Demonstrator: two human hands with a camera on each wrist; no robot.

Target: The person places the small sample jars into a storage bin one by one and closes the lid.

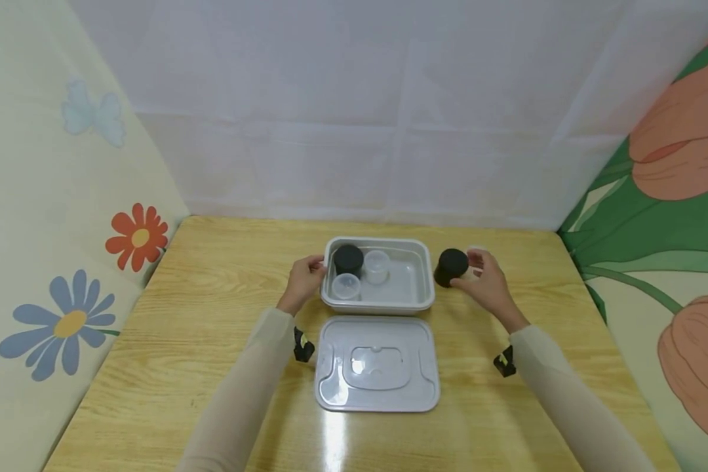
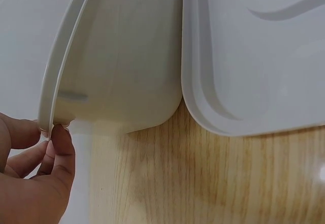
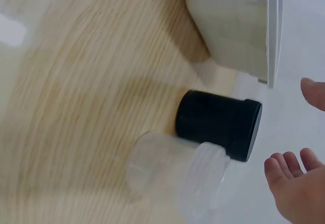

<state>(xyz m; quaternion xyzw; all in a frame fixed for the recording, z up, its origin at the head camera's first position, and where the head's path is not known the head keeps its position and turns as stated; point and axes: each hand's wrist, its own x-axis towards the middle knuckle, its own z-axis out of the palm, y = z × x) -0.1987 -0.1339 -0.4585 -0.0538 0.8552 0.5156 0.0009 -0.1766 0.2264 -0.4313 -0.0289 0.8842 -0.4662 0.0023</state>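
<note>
My left hand (image 1: 304, 282) pinches the left rim of a white plastic storage box (image 2: 122, 56) between thumb and fingers. Inside the box stand a black-lidded jar (image 1: 349, 259) and two small clear jars, one at the middle (image 1: 377, 266) and one toward the front (image 1: 346, 287). Right of the box, a black jar (image 3: 218, 122) stands upright on the table. Beside it is a clear jar (image 3: 175, 168), mostly hidden behind my right hand in the head view. That right hand (image 1: 486, 282) hovers close to both jars, thumb and fingers spread apart with nothing between them.
In front of the box, the matching lid (image 1: 377, 364) lies flat on the wooden table (image 1: 224, 288). A white cloth (image 1: 330, 131) hangs at the back edge. Flower-printed panels (image 1: 71, 262) flank the table on both sides.
</note>
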